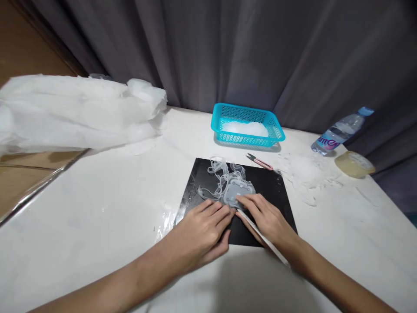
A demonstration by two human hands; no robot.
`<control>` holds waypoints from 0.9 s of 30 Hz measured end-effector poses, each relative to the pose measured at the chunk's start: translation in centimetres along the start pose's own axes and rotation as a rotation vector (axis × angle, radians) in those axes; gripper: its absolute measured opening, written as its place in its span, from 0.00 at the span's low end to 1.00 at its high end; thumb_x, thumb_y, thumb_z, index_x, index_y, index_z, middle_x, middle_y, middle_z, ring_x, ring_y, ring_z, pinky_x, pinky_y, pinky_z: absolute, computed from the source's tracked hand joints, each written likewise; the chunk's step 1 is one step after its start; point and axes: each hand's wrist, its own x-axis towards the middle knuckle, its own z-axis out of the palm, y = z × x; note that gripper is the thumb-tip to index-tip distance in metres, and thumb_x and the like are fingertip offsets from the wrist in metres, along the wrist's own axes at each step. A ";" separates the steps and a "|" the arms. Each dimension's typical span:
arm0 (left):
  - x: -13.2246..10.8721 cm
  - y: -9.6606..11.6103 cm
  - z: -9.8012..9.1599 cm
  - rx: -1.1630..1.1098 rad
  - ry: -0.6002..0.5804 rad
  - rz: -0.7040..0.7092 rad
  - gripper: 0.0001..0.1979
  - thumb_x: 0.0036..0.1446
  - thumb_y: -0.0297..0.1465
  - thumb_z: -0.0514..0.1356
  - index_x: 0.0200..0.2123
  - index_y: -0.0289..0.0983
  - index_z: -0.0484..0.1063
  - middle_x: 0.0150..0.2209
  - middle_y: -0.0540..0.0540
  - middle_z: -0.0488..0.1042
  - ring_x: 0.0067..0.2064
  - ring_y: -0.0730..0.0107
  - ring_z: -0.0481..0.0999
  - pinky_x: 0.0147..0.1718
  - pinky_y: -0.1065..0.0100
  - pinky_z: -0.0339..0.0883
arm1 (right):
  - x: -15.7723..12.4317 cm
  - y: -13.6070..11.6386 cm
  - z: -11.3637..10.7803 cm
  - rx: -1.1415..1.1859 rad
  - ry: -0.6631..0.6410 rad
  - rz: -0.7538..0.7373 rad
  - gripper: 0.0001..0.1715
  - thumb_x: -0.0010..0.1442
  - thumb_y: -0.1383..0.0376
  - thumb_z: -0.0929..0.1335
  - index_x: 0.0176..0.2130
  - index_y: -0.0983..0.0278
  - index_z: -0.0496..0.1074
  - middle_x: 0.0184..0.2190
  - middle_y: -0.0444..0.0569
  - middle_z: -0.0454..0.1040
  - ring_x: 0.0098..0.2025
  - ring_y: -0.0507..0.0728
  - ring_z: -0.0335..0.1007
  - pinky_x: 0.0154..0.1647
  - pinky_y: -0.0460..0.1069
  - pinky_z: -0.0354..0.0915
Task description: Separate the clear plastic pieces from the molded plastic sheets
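Note:
On a black mat (192,182) lies a translucent, rounded-square moulded piece (239,191) with small raised dots on it. Thin clear strips (220,174) are tangled along its far and left sides. My left hand (208,224) is closed, its fingertips pressing the near left edge of the piece. In my right hand (265,217) is a slim white stick-like tool (275,248), its far end at the near edge of the piece. That end is partly hidden by my fingers. My right fingertips also touch the top of the piece.
Pink-handled thread snips (260,162) rest on the mat's far edge. Behind stands a blue basket (247,140) with white material inside. To the right are white scraps (306,171), a water bottle (342,131) and a tape roll (354,165). A large white plastic bundle (74,113) lies left.

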 end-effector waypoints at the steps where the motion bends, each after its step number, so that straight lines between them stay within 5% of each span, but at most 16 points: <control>1: -0.1 -0.1 -0.1 -0.005 -0.005 -0.009 0.15 0.67 0.27 0.55 0.51 0.28 0.77 0.44 0.38 0.82 0.44 0.54 0.79 0.46 0.54 0.73 | -0.1 0.0 0.0 -0.039 -0.008 -0.007 0.14 0.73 0.67 0.64 0.56 0.68 0.69 0.45 0.58 0.78 0.44 0.61 0.76 0.47 0.54 0.73; 4: -0.6 -0.3 -0.5 -0.085 0.019 -0.048 0.15 0.69 0.26 0.55 0.53 0.30 0.76 0.45 0.38 0.80 0.45 0.55 0.79 0.46 0.55 0.72 | -0.2 -0.1 -0.2 -0.154 -0.011 -0.109 0.15 0.71 0.71 0.65 0.56 0.69 0.70 0.43 0.57 0.80 0.42 0.62 0.75 0.44 0.56 0.72; 6: -0.9 -0.3 -0.8 -0.236 0.072 -0.134 0.13 0.71 0.27 0.54 0.46 0.32 0.79 0.41 0.40 0.79 0.41 0.61 0.78 0.42 0.61 0.72 | 0.0 -0.4 -0.4 -0.172 0.058 -0.139 0.14 0.70 0.73 0.66 0.55 0.69 0.71 0.41 0.56 0.81 0.39 0.61 0.75 0.41 0.55 0.71; 9: -0.6 0.0 -1.0 -0.549 0.015 -0.443 0.19 0.74 0.33 0.53 0.32 0.35 0.77 0.31 0.47 0.74 0.32 0.69 0.74 0.34 0.67 0.69 | 0.7 -1.2 -0.9 -0.133 0.192 -0.082 0.12 0.69 0.72 0.68 0.53 0.69 0.72 0.40 0.56 0.81 0.40 0.60 0.75 0.41 0.54 0.72; 13: 0.5 0.2 -0.7 -1.052 -0.135 -0.798 0.19 0.69 0.45 0.58 0.38 0.36 0.78 0.31 0.49 0.76 0.32 0.69 0.75 0.29 0.70 0.69 | 1.4 -2.2 -1.1 -0.064 0.264 -0.006 0.11 0.69 0.71 0.68 0.51 0.71 0.72 0.40 0.56 0.81 0.41 0.59 0.75 0.43 0.53 0.73; 16: 0.9 0.0 -0.3 -1.239 -0.069 -0.859 0.18 0.67 0.45 0.61 0.37 0.35 0.79 0.32 0.47 0.78 0.33 0.68 0.76 0.29 0.72 0.69 | 1.5 -2.6 -1.0 -0.034 0.275 0.016 0.10 0.70 0.71 0.68 0.51 0.70 0.72 0.40 0.56 0.81 0.41 0.59 0.75 0.43 0.53 0.74; 23: 0.5 -0.3 0.0 -1.173 -0.029 -0.847 0.15 0.64 0.40 0.63 0.30 0.35 0.75 0.27 0.50 0.73 0.31 0.72 0.70 0.29 0.72 0.63 | 1.1 -3.9 0.2 0.077 0.213 0.066 0.10 0.70 0.71 0.66 0.51 0.68 0.71 0.41 0.57 0.79 0.43 0.60 0.74 0.44 0.54 0.74; 27: 0.2 -0.5 -0.3 -1.144 -0.006 -0.892 0.09 0.54 0.30 0.61 0.23 0.36 0.67 0.22 0.55 0.64 0.26 0.75 0.63 0.27 0.72 0.57 | 2.5 0.8 -2.0 0.178 0.245 0.251 0.10 0.72 0.67 0.63 0.46 0.65 0.73 0.39 0.55 0.79 0.41 0.60 0.75 0.43 0.55 0.73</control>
